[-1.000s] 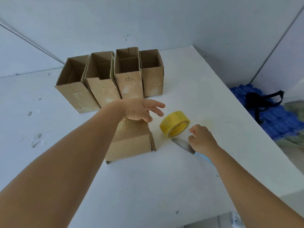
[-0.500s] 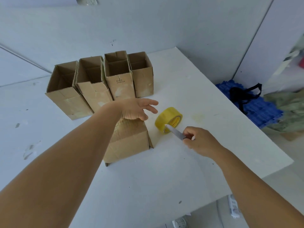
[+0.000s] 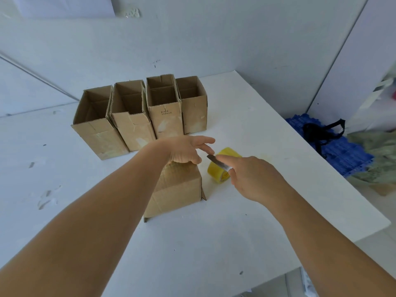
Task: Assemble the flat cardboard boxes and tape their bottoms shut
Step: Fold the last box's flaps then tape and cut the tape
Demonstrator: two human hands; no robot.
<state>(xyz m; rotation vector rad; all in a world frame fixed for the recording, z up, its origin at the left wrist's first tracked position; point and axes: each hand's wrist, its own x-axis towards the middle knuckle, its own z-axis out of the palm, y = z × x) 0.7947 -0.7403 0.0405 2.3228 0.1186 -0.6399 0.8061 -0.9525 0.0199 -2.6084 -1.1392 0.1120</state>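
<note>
Item 1. Cardboard box [image 3: 175, 189], near middle of the white bench [image 3: 235, 243]: stands inverted, closed bottom uppermost with glossy tape across it, long axis upright; loose flaps splay on the bench at its foot.

Item 2. Blade [image 3: 218, 163]: thin metal strip, long axis running from the right hand up and leftward, tip pointing toward the left hand and just short of its fingers. It crosses in front of the tape roll.

Item 3. Tape roll [image 3: 216, 172], yellow: on edge on the bench just right of the inverted box, its axis roughly level, partly hidden behind the right hand.

Item 4. Left hand [image 3: 186, 150]: forearm reaches in from lower left; palm down over the far top edge of the inverted box, thumb at the box's top corner, fingers straight and spread apart, pointing right. They close on nothing.

Item 5. Right hand [image 3: 255, 179]: forearm reaches in from lower right; back of hand toward camera, fingers clamped together on the blade's near end, index finger laid along it.

Item 6. Four open boxes [image 3: 139, 116]: row at the far side of the bench, openings up, long axes upright, sides touching.

Item 7. Blue ribbed mat [image 3: 342, 155] on the floor to the right, a black strap [image 3: 321, 131] lying on it.
</note>
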